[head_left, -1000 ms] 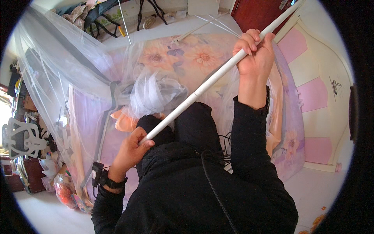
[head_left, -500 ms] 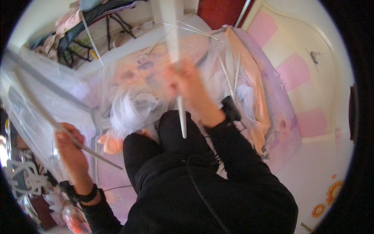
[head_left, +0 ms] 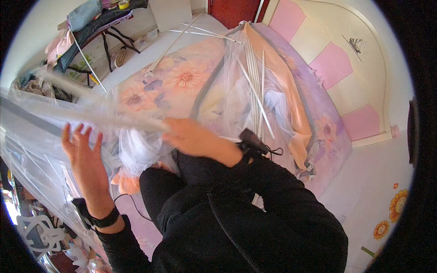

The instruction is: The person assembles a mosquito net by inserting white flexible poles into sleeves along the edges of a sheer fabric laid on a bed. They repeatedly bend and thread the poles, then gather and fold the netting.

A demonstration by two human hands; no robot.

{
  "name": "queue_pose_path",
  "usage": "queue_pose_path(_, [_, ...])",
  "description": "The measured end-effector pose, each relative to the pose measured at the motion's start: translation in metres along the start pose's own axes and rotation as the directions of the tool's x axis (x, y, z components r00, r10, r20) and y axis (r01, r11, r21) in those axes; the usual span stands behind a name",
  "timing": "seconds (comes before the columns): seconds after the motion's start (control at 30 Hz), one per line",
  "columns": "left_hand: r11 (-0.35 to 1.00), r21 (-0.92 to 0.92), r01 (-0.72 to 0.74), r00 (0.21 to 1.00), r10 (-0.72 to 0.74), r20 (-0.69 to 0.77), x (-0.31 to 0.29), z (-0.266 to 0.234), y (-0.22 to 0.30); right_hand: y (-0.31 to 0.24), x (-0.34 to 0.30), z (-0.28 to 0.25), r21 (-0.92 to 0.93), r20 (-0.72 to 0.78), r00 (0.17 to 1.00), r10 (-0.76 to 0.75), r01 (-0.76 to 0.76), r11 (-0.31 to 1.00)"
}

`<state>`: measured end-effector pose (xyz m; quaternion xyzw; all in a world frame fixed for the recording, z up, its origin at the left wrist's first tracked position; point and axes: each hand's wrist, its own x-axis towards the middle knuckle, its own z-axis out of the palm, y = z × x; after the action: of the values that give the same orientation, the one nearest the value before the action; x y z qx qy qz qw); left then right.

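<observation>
My left hand (head_left: pixel 86 164) is raised at the left with its fingers spread and nothing gripped, close to sheer white netting (head_left: pixel 32 141). In front of my lap, my right hand (head_left: pixel 198 140) is closed around one end of a white pole (head_left: pixel 127 120). Blurred by motion, that pole points left and passes above the left fingertips. A second blurred pale pole (head_left: pixel 68 84) shows beyond it; what supports it cannot be made out. Bunched white netting (head_left: pixel 139 148) lies by my knees, with peach fabric (head_left: pixel 127 179) under it.
Several white poles (head_left: pixel 255 91) lie on netting with a peach and grey border (head_left: pixel 277 79) at the right. Others rest toward the far edge of the floral bedding (head_left: pixel 186 79). A cream and pink headboard (head_left: pixel 337 66) stands right; a cloth-laden rack (head_left: pixel 86 34) stands far left.
My left hand has let go of the pole it held and spread its fingers. My right hand has moved left and down, its pole swinging from upright to nearly level. The view has shifted slightly.
</observation>
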<state>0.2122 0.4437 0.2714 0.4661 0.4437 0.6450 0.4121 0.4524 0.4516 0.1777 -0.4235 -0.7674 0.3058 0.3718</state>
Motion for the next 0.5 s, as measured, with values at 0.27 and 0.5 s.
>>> queue_pose_path(0.27, [0.77,0.468,0.434,0.859,-0.511,0.044,-0.054,-0.085,-0.058,0.206,-0.157,-0.082,-0.169,-0.728,0.555,0.404,-0.715,0.678])
queue_pose_path(0.5, [0.673,0.585,0.454,0.745,-0.646,0.165,-0.06,-0.084,-0.088,0.312,-0.206,-0.118,-0.262,-0.734,0.533,0.422,-0.795,0.548])
